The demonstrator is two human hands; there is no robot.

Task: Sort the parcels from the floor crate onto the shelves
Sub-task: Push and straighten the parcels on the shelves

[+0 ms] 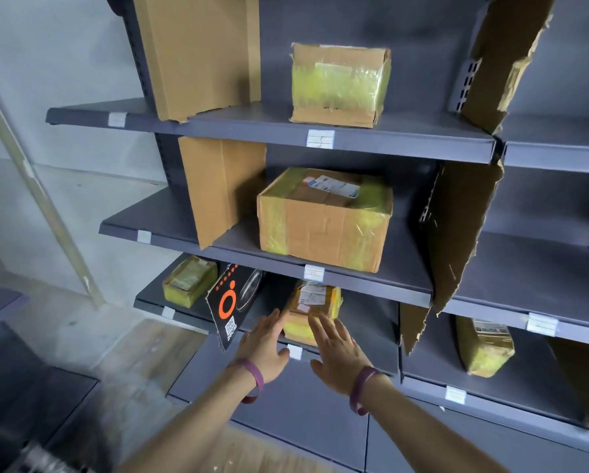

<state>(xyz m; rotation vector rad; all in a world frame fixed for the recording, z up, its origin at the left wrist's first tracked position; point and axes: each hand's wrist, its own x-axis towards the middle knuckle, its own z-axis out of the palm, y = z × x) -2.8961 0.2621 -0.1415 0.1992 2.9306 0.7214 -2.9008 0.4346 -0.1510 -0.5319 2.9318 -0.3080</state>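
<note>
The small brown cardboard parcel [311, 310], wrapped in shiny yellow tape with a white label on top, sits on the low grey metal shelf [364, 324], its long side maybe running front to back, with the left hand [264, 346] and right hand [337, 356] flat, fingers straight at its front, gripping nothing.

Small parcel [315, 303]: your right hand [339, 356] hides part of its front, lower centre.
Shelf tags [320, 138]: print too small for you to read.
Dark shape [40, 455]: blurred, cropped at lower left.
Cardboard divider [200, 52]: top cropped, upper edge.
</note>
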